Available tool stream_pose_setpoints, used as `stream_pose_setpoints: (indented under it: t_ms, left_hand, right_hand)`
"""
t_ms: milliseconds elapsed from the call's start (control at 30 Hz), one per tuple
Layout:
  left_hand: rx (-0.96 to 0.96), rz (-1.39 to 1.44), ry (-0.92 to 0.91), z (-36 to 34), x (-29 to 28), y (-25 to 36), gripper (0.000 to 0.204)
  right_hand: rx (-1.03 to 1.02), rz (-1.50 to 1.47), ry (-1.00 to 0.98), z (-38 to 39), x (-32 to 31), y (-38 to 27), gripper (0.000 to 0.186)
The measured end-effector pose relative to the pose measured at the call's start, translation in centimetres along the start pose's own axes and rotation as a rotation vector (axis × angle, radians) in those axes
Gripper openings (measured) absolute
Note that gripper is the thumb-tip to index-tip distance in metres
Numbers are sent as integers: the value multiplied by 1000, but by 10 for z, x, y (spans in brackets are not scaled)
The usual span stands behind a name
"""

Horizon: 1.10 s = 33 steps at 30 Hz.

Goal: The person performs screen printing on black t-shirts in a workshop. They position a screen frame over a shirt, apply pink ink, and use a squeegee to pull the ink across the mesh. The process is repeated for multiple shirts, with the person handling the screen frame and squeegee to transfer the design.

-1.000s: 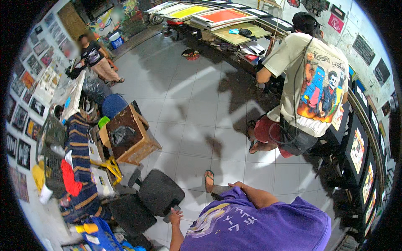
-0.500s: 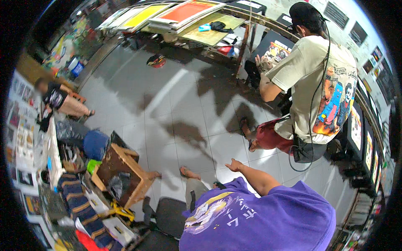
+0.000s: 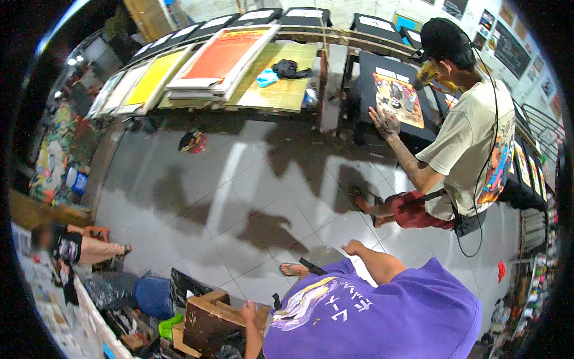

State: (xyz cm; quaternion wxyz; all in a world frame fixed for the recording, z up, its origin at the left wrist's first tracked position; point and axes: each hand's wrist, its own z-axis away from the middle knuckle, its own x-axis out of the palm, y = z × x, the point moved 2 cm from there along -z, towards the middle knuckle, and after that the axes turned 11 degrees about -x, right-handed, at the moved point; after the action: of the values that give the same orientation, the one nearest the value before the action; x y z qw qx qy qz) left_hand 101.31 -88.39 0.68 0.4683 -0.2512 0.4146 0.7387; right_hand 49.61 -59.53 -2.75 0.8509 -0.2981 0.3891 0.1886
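Evidently, the thing nearest the person's hands was a wooden box (image 3: 206, 317) at the lower edge of the view, just to the left of the body. Its broad side was dark brown and blotchy, with paler, scuffed streaks, and its edges showed a lighter tan. A dark, crinkled plastic bag (image 3: 232, 348) lay against its lower part, partly cut off by the frame. A bright green piece (image 3: 169, 327) sat just beside the box on its left, and a round blue object (image 3: 154, 297) stood a little beyond that.

The left hand (image 3: 249, 311) was low, at the end of a bare forearm rising from the bottom edge, and it appeared right by the box's right side; whether skin met wood could not be told. Its fingers were too small and blurred to show whether they were apart or together, and nothing could be made out in them.

The right hand (image 3: 354, 246) reached forward past the purple shirt (image 3: 371, 317), the forearm slanting up and left over the grey tiled floor (image 3: 251, 203). It was well apart from the box, with no object discernible in it, and I could not tell how far its fingers were curled.
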Motion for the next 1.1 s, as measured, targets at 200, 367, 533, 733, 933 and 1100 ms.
stream_pose_setpoints:
  t_ms: [200, 367, 533, 733, 933, 1100]
  left_hand:
    - [557, -206, 27, -125, -92, 245, 44]
    - [915, -296, 50, -142, -117, 444, 41]
    - [1192, -197, 121, -152, -125, 600, 44]
    - [1468, -112, 125, -163, -122, 739, 43]
    - [1607, -99, 100, -188, -94, 845, 41]
    - [1675, -159, 98, -220, -70, 913, 64]
  right_hand:
    - [0, -78, 181, -51, -105, -110, 81]
    - [-150, 125, 618, -93, -221, -173, 93]
    - [-137, 63, 884, -175, -329, -217, 98]
    - [-330, 96, 1059, -264, -421, -265, 99]
    - [-349, 120, 1100, -323, -466, -284, 96]
    - [-263, 85, 907, -349, -483, -287, 94]
